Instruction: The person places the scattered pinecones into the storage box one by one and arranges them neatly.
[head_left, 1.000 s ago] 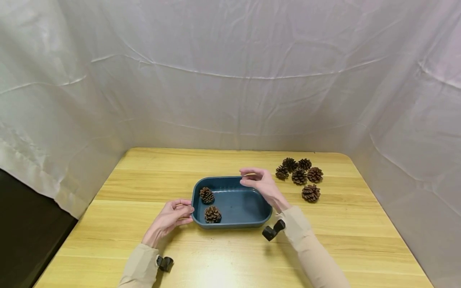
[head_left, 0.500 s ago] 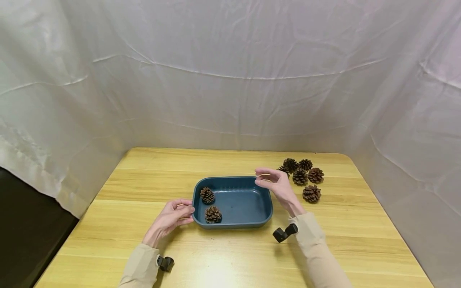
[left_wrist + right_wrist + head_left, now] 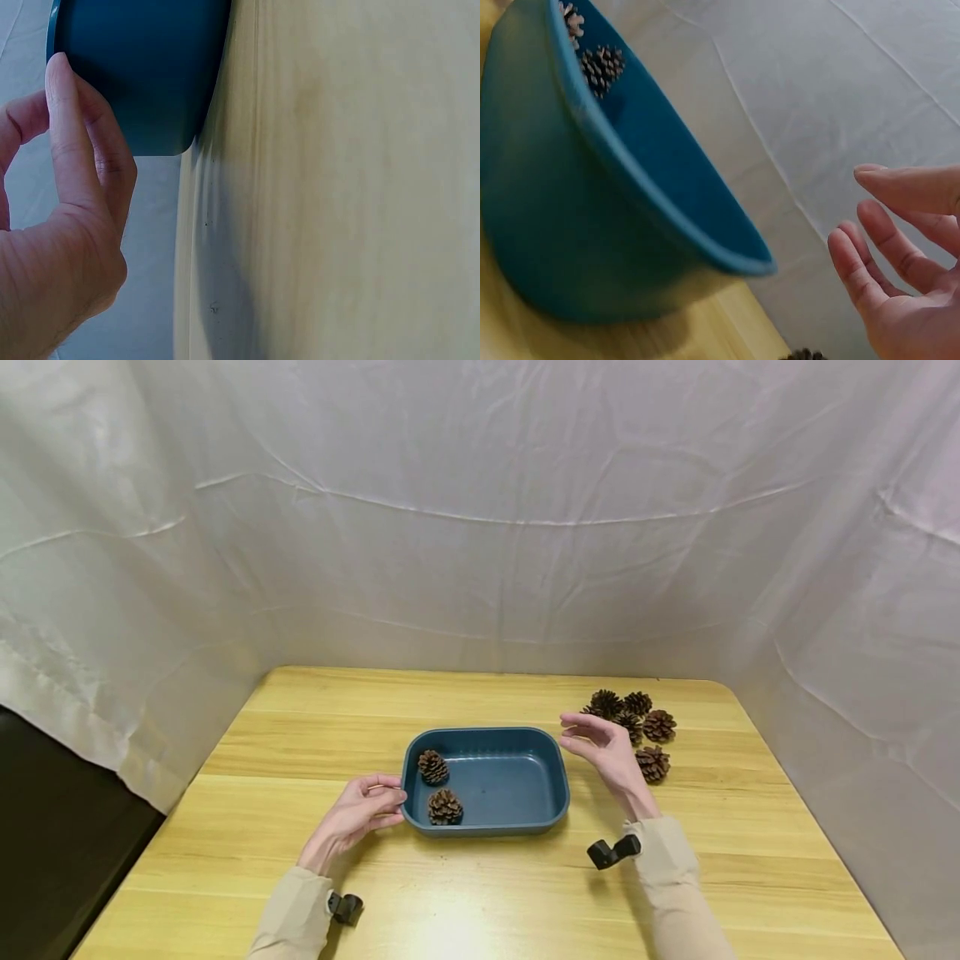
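Observation:
A dark blue plastic tub [image 3: 487,831] stands on the wooden table with two pine cones in its left half: one pine cone [image 3: 432,767] lies behind, the other pine cone [image 3: 445,807] in front. At the tub's left end, my left hand [image 3: 352,817] touches the rim and outer wall with thumb and fingertips, seen close in the left wrist view. My right hand [image 3: 611,760] hovers just past the tub's right end, fingers and thumb apart and nothing between them. Behind it lie several loose pine cones [image 3: 659,726], partly hidden by the hand.
One pine cone [image 3: 653,763] lies a little nearer than the loose group. The wooden table [image 3: 480,902] reaches back to a pale cloth [image 3: 487,568] hanging behind and at both sides. A black area [image 3: 60,827] shows at the left.
My right hand has moved right, from over the tub's far right rim to beyond its right end, near the loose pine cones. The left hand and the tub stay in place.

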